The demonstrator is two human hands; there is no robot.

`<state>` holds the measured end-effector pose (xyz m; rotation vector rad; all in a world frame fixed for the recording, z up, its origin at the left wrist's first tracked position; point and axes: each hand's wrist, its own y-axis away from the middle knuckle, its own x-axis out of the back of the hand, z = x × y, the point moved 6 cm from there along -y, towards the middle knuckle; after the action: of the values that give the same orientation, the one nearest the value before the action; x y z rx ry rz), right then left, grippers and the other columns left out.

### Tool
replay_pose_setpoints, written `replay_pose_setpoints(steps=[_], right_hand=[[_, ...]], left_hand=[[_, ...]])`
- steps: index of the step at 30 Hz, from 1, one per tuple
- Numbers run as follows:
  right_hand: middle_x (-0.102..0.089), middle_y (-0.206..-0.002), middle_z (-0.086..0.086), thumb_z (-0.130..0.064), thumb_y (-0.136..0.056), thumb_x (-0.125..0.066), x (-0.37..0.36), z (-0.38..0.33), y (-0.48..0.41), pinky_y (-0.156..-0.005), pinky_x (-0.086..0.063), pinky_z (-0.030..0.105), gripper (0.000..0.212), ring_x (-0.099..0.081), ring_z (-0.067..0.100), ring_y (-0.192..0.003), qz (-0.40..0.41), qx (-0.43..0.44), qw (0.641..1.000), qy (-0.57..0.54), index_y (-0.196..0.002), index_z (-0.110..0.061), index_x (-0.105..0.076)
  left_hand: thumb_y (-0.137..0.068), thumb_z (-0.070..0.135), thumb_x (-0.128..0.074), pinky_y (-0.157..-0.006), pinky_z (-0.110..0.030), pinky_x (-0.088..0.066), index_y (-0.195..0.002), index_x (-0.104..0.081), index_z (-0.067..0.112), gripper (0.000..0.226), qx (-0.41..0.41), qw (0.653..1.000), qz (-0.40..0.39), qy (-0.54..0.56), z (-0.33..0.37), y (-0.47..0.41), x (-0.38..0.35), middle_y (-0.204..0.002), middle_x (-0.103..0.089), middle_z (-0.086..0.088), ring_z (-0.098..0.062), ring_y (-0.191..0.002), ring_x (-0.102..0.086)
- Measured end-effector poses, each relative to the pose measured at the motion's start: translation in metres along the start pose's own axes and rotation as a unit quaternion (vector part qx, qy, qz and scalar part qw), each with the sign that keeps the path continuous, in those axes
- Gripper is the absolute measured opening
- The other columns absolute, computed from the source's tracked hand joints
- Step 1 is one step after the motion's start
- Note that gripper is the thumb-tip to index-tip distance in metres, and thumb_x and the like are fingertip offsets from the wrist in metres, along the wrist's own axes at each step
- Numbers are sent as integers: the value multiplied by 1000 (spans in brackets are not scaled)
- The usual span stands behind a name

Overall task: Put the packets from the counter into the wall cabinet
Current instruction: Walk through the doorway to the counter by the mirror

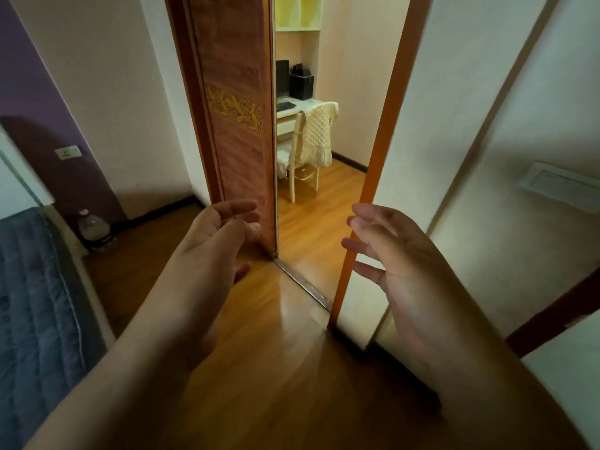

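Observation:
No packets, counter or wall cabinet appear in this view. I stand on a wooden floor facing a doorway. My left hand (220, 232) is raised in front of the door's lower edge, fingers loosely curled and apart, holding nothing. My right hand (389, 248) hovers before the orange door frame (386, 125), fingers spread, empty as well. Both forearms reach forward from the bottom of the frame.
A brown sliding door (240, 125) with a gold floral band stands partly open on a metal floor track (305, 284). Beyond it are a white chair (311, 144) and desk (292, 108). A bed (35, 303) and a water bottle (92, 228) sit at left.

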<state>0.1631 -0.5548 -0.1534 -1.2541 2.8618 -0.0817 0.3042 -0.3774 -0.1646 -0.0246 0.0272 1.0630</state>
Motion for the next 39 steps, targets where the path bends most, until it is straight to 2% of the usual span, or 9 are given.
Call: replay_pose_setpoints(steps=[3, 8, 12, 18, 21, 24, 29, 33, 39], right_hand=[[-69, -119, -17, -37, -95, -64, 0, 9, -17, -89, -56, 33, 16, -70, 8, -107, -5, -12, 1000, 8, -111, -41, -65], [-68, -124, -12, -35, -95, -64, -8, 13, -47, -94, -54, 36, 18, -68, 12, -111, -5, -21, 1000, 6, -113, -39, -65], [-70, -118, -14, -33, -95, -65, -18, 17, -77, -91, -56, 36, 21, -69, 10, -108, 3, -22, 999, 24, -116, -36, -66], [-72, -109, -20, -40, -92, -67, -46, 47, -130, -89, -58, 37, 16, -71, 10, -104, 5, -64, 995, 70, -108, -43, -67], [-73, -104, -18, -38, -92, -68, -65, 67, -163, -87, -58, 35, 11, -71, 10, -103, 14, -95, 993, 73, -102, -41, -68], [-70, -108, -15, -33, -95, -65, -88, 86, -194, -88, -57, 35, 10, -69, 10, -104, 26, -123, 989, 75, -103, -39, -66], [-69, -108, -13, -28, -98, -61, -124, 110, -231, -85, -57, 33, 11, -68, 12, -105, 28, -159, 984, 71, -104, -37, -63], [-68, -110, -11, -26, -98, -60, -141, 120, -254, -83, -55, 30, 12, -67, 12, -105, 22, -178, 983, 50, -105, -36, -62], [-68, -113, -8, -26, -97, -62, -147, 135, -301, -82, -54, 29, 12, -67, 12, -105, 26, -195, 980, 23, -107, -34, -64]], left_hand=[[-78, 43, -66, -87, -38, -52, -90, -72, 61, 23, 10, 1000, 12, 4, -6, -15, -3, -125, -70, 19, -7, -116, -66], [-78, 42, -64, -84, -38, -52, -90, -72, 62, 25, 20, 1000, 17, 4, -15, -45, -1, -110, -74, 27, -4, -111, -68], [-77, 46, -65, -87, -41, -52, -98, -71, 59, 25, 27, 1000, 10, -1, -26, -81, 2, -118, -73, 22, -8, -114, -67], [-75, 44, -63, -85, -41, -53, -90, -72, 63, 26, 72, 997, -22, -22, -53, -153, 15, -98, -75, 32, -4, -105, -71], [-75, 43, -62, -86, -43, -54, -91, -74, 59, 25, 100, 994, -22, -33, -68, -197, 33, -102, -77, 27, -6, -109, -69], [-75, 44, -61, -88, -43, -54, -92, -74, 56, 25, 122, 991, -23, -48, -79, -238, 53, -110, -76, 23, -5, -110, -69], [-76, 42, -60, -89, -41, -55, -93, -73, 53, 25, 130, 988, -50, -66, -94, -281, 68, -94, -77, 29, 0, -101, -71], [-75, 42, -60, -87, -38, -55, -89, -74, 54, 24, 141, 987, -60, -58, -106, -304, 73, -98, -77, 30, 1, -103, -71], [-76, 41, -60, -85, -37, -54, -95, -73, 50, 24, 152, 984, -66, -65, -116, -347, 63, -105, -76, 26, 0, -106, -70]])
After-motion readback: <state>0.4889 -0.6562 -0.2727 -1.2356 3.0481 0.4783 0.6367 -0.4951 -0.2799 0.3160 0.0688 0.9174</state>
